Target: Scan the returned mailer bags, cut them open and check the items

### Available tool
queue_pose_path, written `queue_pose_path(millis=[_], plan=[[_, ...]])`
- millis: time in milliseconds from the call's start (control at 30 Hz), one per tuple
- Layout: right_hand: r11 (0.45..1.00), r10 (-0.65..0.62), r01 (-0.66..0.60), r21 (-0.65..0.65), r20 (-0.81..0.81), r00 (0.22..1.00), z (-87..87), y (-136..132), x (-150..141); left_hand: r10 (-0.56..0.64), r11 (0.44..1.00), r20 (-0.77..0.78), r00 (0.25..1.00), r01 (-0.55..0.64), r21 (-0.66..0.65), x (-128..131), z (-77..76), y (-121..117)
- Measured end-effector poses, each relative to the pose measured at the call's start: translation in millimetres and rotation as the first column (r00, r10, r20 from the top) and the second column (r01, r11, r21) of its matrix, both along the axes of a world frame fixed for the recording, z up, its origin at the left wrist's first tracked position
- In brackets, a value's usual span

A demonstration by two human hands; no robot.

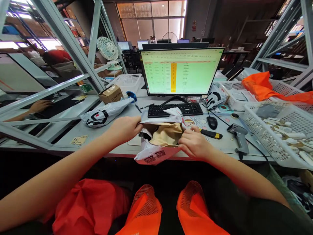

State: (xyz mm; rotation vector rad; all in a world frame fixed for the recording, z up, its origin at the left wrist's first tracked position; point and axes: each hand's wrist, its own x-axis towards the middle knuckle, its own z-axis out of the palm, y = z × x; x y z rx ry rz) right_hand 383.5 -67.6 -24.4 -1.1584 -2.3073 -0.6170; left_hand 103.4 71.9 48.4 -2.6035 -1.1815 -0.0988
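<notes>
Far left, beyond the grey metal frame (70, 42): another person's hand (42, 106) on a dark surface. Well left of the left hand, two small beige labels (78, 140) lie flat on the white desk (117, 143). Nearer that hand, beyond the forearm, a white mailer with black logo (97, 117) lies on its side; behind it, a small cardboard box (111, 94), printed. A pale green fan (107, 49) stands farther back. Just beyond the left hand's fingers, a dark pen (146, 106).

Left hand (130, 129): closed, fingers pinching the left edge of an opened white mailer (156, 157). The mailer sits between the two hands at the desk's front edge, mouth spread, lower flap hanging over the edge with printed black codes. Crumpled tan paper (167, 133) shows in the mouth. Beyond it, a black keyboard (174, 110), then a monitor (182, 71) with a spreadsheet lit up.

Right hand (193, 142): fingers curled, gripping the mailer's right edge. Just beyond its knuckles, a black and yellow utility knife (211, 133); past that, a black mouse (212, 122). Right of the hand, a grey barcode scanner (239, 137), cable attached. Farther right, a white perforated basket (276, 143) of small white-and-gold items (290, 133); behind it, orange fabric (259, 85) draped over more baskets.

Below the left forearm, red fabric (90, 209).
</notes>
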Motion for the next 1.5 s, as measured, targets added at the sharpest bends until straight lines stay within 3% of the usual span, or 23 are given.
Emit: queue_pose_path(millis=[133, 233, 333, 400, 467, 567, 667, 733, 833, 933, 1067, 1167, 1267, 1367, 1433, 1500], plan=[[0.999, -0.027, 0.028, -0.024, 0.055, 0.998, 19.8, 17.0, -18.2, -0.062, 0.993, 0.156, 0.986, 0.076, -0.087, 28.8, 2.4, -10.1], [0.985, -0.002, 0.041, -0.169, 0.228, 0.974, 17.2, 32.5, -36.6, -0.122, 0.976, 0.269, 0.955, 0.164, -0.142, 42.6, 0.7, -16.6], [0.936, -0.044, 0.155, -0.317, 0.33, 0.943, 10.5, 54.9, -47.2, -0.152, 0.948, 0.374, 0.915, 0.242, -0.206, 40.2, -9.1, -29.9], [0.89, -0.076, 0.207, -0.406, 0.315, 0.946, 14.3, 67.6, -45.9, -0.193, 0.943, 0.406, 0.893, 0.284, -0.176, 28.3, -22.3, -39.6], [0.856, -0.112, 0.228, -0.463, 0.266, 0.958, 25.2, 72.6, -40.2, -0.215, 0.964, 0.39, 0.895, 0.258, -0.062, 12.4, -41.3, -43.2], [0.821, -0.075, 0.19, -0.538, 0.227, 0.971, 42.2, 63.1, -32.3, -0.264, 0.964, 0.293, 0.919, 0.246, 0.099, -7.1, -75.7, -34.3], [0.781, 0.021, 0.108, -0.615, 0.199, 0.98, 47.4, 44.0, -30.0, -0.491, 0.87, 0.265, 0.83, 0.453, 0.195, -15.2, -104.0, -25.3], [0.759, 0.041, 0.091, -0.645, 0.186, 0.982, 46.0, 34.5, -29.7, -0.587, 0.808, 0.294, 0.754, 0.523, 0.272, -16.1, -113.9, -27.1], [0.719, -0.006, 0.102, -0.688, 0.141, 0.99, 44.8, 31.2, -27.2, -0.614, 0.785, 0.31, 0.726, 0.519, 0.338, -16.6, -116.7, -37.3], [0.655, -0.068, 0.082, -0.751, 0.05, 0.996, 48.8, 37.7, -19.8, -0.582, 0.807, 0.285, 0.762, 0.495, 0.323, -22.1, -113.8, -46.5], [0.54, -0.164, -0.011, -0.842, -0.118, 0.979, 58.1, 43.0, -7.1, -0.522, 0.851, 0.233, 0.82, 0.486, 0.198, -37.6, -109.5, -48.8], [0.492, -0.19, -0.07, -0.868, -0.186, 0.964, 63.9, 32.1, -7.7, -0.479, 0.877, 0.232, 0.847, 0.471, 0.094, -46.3, -103.6, -34.9], [0.484, -0.099, -0.123, -0.866, -0.193, 0.976, 64.7, 11.8, -17.0, -0.424, 0.896, 0.249, 0.871, 0.443, -0.021, -48.0, -96.0, -9.8], [0.505, 0.103, -0.289, -0.813, -0.276, 0.956, 56.6, -0.6, -16.9, -0.416, 0.861, 0.279, 0.865, 0.473, -0.183, -46.0, -93.9, 8.5], [0.535, 0.138, -0.419, -0.733, -0.414, 0.9, 46.1, 2.3, -7.2, -0.419, 0.828, 0.303, 0.856, 0.497, -0.258, -44.3, -98.9, 11.2], [0.599, 0.056, -0.532, -0.598, -0.632, 0.773, 34.1, 13.6, 4.9, -0.403, 0.813, 0.331, 0.853, 0.5, -0.298, -42.4, -109.3, 8.1]])
